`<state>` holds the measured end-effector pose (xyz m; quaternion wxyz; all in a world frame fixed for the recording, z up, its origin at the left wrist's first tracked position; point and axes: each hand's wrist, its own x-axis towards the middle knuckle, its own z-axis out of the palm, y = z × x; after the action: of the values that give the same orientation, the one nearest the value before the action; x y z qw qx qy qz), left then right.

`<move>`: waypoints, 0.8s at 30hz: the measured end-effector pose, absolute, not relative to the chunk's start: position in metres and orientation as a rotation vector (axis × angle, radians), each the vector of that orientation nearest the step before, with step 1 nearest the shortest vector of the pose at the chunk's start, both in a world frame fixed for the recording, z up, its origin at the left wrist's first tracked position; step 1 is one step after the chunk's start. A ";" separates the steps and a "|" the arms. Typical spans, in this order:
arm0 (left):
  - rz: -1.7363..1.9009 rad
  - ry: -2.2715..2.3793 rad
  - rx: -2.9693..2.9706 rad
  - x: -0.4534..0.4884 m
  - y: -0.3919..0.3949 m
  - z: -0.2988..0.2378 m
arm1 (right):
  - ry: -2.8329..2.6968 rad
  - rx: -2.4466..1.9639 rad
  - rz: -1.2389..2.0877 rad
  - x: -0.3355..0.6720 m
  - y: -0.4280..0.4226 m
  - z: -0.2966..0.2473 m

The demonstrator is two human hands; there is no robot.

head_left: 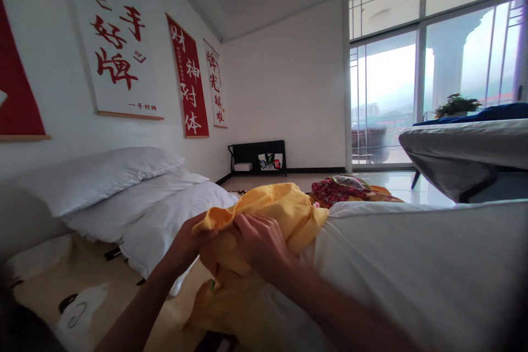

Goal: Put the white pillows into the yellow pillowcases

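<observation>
A bunched yellow cloth (280, 201) lies in front of me, against the end of a thick white quilt (412, 253). My left hand (197, 236) is closed on the cloth's left edge, its fingers partly hidden under a fold. Close beside it, my right hand (262, 239) pinches the same edge, knuckles up. More of the yellow fabric hangs down below both hands. Whether the quilt reaches inside the cloth, I cannot tell.
White pillows (119, 176) are piled on the left, on a beige patterned sheet (103, 269). Beyond the quilt lies a red plaid cloth (340, 191). A low black rack (258, 154) stands by the far wall, and a grey-covered table (466, 148) on the right.
</observation>
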<state>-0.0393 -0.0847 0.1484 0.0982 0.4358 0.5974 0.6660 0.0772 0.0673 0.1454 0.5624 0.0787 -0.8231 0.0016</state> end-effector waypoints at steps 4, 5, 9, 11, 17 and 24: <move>2.215 1.675 1.123 -0.040 -0.088 0.146 | -1.877 0.279 -0.045 0.079 0.072 0.143; 2.263 1.645 1.078 -0.038 -0.088 0.147 | -1.866 0.327 -0.068 0.081 0.072 0.143; 2.259 1.573 1.168 -0.031 -0.091 0.151 | -1.835 0.466 -0.164 0.097 0.075 0.143; 2.186 1.552 1.319 -0.031 -0.093 0.154 | -1.827 0.485 -0.217 0.106 0.077 0.142; 2.086 1.750 1.485 -0.041 -0.088 0.156 | -1.863 0.504 -0.275 0.117 0.078 0.137; 1.549 2.040 2.082 -0.036 -0.089 0.158 | -1.978 0.486 -0.307 0.115 0.081 0.133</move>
<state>-0.0361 -0.0891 0.1580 -0.0796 0.6287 0.6162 0.4676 0.1154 0.0812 0.1329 0.5147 0.2024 -0.8233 -0.1278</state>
